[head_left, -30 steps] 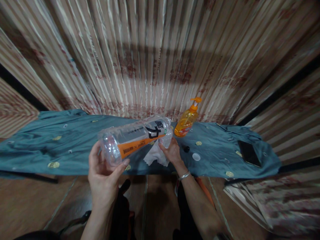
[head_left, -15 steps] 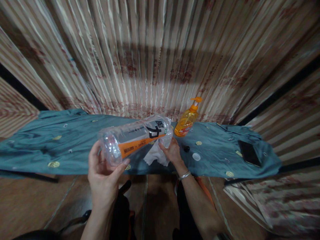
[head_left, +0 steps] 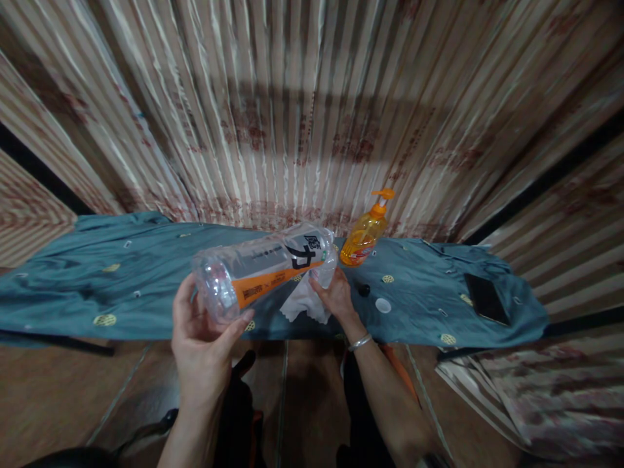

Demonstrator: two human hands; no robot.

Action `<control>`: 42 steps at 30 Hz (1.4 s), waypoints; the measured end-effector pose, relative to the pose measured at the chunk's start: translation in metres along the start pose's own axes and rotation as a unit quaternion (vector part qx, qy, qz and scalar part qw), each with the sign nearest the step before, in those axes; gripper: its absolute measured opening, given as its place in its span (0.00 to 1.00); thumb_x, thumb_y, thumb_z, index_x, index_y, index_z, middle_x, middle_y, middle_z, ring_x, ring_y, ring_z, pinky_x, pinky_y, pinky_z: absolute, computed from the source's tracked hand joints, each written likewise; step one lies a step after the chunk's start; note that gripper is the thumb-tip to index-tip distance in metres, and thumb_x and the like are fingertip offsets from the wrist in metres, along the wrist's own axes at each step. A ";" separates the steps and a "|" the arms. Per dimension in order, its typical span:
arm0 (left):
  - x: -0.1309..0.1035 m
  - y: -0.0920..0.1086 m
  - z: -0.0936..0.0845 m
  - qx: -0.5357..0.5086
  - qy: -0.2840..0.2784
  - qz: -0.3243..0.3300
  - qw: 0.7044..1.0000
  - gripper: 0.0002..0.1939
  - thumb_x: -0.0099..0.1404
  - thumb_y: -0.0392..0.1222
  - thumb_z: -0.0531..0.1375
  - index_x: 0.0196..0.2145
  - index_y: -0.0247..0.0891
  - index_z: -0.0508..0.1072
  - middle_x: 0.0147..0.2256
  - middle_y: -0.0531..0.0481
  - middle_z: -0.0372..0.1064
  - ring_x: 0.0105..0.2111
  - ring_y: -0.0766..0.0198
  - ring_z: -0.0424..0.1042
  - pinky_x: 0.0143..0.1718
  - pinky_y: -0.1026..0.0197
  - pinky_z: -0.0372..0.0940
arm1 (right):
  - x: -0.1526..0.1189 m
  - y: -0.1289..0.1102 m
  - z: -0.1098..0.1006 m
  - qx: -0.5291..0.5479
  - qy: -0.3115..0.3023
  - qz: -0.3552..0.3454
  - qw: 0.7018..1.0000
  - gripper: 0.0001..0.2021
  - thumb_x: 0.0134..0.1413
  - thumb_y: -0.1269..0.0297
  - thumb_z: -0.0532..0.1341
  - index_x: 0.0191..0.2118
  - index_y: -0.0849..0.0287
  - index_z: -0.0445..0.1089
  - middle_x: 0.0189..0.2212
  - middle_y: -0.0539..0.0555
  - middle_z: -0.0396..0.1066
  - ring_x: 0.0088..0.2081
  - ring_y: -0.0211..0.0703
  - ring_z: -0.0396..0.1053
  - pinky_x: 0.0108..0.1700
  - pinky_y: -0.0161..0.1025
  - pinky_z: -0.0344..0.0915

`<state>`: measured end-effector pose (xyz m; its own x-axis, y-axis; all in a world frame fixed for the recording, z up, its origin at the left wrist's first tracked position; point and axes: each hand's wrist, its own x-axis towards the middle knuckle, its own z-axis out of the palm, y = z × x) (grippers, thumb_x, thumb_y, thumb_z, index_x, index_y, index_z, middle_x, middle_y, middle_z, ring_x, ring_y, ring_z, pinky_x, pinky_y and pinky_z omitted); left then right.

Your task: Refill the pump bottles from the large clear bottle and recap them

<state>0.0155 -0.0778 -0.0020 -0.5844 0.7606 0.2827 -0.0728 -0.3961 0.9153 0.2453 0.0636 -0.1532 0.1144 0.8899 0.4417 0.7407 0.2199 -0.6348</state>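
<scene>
My left hand (head_left: 202, 351) grips the base end of a clear plastic bottle (head_left: 263, 270) with a grey, black and orange label. The bottle lies tilted on its side in the air, its neck pointing away to the right. At the neck end, my right hand (head_left: 335, 296) holds a white cloth (head_left: 305, 302) against the bottle. A silver bangle (head_left: 359, 341) sits on that wrist. Both hands hover over the near edge of a table covered with a blue-green patterned cloth (head_left: 97, 279).
An orange pump bottle (head_left: 364, 235) stands behind the hands by the striped curtain (head_left: 312, 104). A small black cap (head_left: 363, 290) and a white lid (head_left: 383, 305) lie right of my right hand. A dark phone (head_left: 485, 299) rests at the table's right end.
</scene>
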 end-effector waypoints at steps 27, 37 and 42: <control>0.000 0.002 0.002 0.000 0.002 0.006 1.000 0.48 0.41 0.40 0.84 0.61 0.48 0.77 0.55 0.47 0.80 0.50 0.53 0.82 0.50 0.57 0.79 | 0.000 0.001 0.001 -0.009 -0.003 0.003 1.000 0.32 0.57 0.45 0.71 0.58 0.64 0.72 0.53 0.71 0.80 0.58 0.66 0.79 0.62 0.59 0.74; -0.001 0.002 0.001 0.007 -0.013 0.008 1.000 0.48 0.44 0.41 0.83 0.62 0.50 0.76 0.57 0.46 0.79 0.55 0.47 0.81 0.60 0.48 0.76 | 0.001 -0.001 0.000 0.006 0.001 0.007 1.000 0.29 0.57 0.45 0.70 0.56 0.61 0.73 0.52 0.68 0.81 0.57 0.66 0.79 0.62 0.61 0.74; -0.001 0.002 0.001 0.015 -0.005 0.006 1.000 0.49 0.43 0.42 0.83 0.63 0.50 0.75 0.57 0.46 0.78 0.56 0.47 0.80 0.60 0.48 0.76 | 0.000 0.001 0.002 0.009 0.005 0.004 1.000 0.30 0.57 0.45 0.71 0.57 0.61 0.73 0.52 0.68 0.81 0.58 0.66 0.78 0.62 0.61 0.74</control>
<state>0.0165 -0.0787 -0.0007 -0.5763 0.7616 0.2965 -0.0414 -0.3895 0.9201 0.2450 0.0643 -0.1550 0.1262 0.8875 0.4432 0.7277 0.2208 -0.6494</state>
